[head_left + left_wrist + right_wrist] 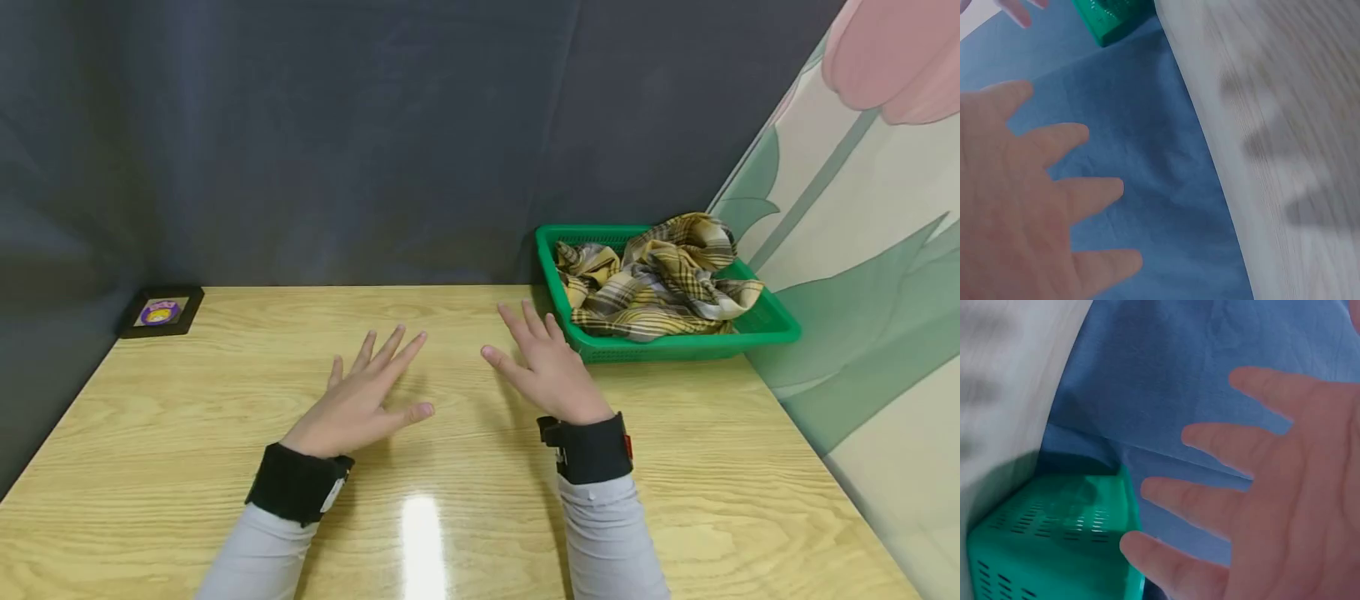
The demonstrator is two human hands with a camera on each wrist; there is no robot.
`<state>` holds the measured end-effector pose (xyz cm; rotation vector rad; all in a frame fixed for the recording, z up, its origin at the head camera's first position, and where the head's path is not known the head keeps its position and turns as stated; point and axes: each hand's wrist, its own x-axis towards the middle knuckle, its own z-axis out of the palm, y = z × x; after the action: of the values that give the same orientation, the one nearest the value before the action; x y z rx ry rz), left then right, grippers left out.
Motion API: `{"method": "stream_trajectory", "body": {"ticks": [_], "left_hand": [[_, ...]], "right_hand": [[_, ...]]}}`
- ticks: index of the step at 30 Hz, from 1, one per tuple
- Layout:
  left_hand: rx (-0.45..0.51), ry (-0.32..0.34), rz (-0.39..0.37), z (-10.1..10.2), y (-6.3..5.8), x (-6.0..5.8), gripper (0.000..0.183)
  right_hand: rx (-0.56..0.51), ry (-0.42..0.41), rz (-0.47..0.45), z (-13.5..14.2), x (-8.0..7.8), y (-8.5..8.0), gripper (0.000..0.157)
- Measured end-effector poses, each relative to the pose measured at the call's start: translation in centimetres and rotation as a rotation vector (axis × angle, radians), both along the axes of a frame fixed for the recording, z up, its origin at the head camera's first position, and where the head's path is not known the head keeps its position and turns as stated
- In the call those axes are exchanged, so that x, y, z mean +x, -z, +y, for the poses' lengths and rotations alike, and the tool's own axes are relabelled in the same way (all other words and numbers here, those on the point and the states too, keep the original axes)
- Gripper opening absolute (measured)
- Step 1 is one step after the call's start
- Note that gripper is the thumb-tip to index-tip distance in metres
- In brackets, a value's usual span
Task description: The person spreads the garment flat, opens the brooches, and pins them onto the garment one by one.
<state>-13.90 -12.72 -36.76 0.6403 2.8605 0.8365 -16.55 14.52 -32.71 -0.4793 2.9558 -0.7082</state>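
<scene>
One black frame [160, 312] at left, dark curtain [360, 150] behind, basket [675, 348] right

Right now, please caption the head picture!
Left hand and right hand spread over a woodgrain table, with yellow plaid cloth in a green basket.

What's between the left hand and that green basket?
In the head view, the right hand and some wooden tabletop lie between the left hand and the green basket.

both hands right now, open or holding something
Left hand: open, fingers spread, holding nothing.
Right hand: open, fingers spread, holding nothing.
</scene>
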Motion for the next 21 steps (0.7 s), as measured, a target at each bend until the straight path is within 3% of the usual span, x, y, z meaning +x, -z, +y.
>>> {"method": "stream_trajectory", "body": {"ticks": [7,21], "left_hand": [[0.022,0.021,-0.016,0.6,0.1,0.2,0.086],[0.011,0.092,0.015,1.8,0.8,0.3,0.083]], "right_hand": [[0.019,-0.027,0.05,0.3,0.4,-0.4,0.082],[0.033,-0.025,0.15,1.8,1.0,-1.5,0.074]]}}
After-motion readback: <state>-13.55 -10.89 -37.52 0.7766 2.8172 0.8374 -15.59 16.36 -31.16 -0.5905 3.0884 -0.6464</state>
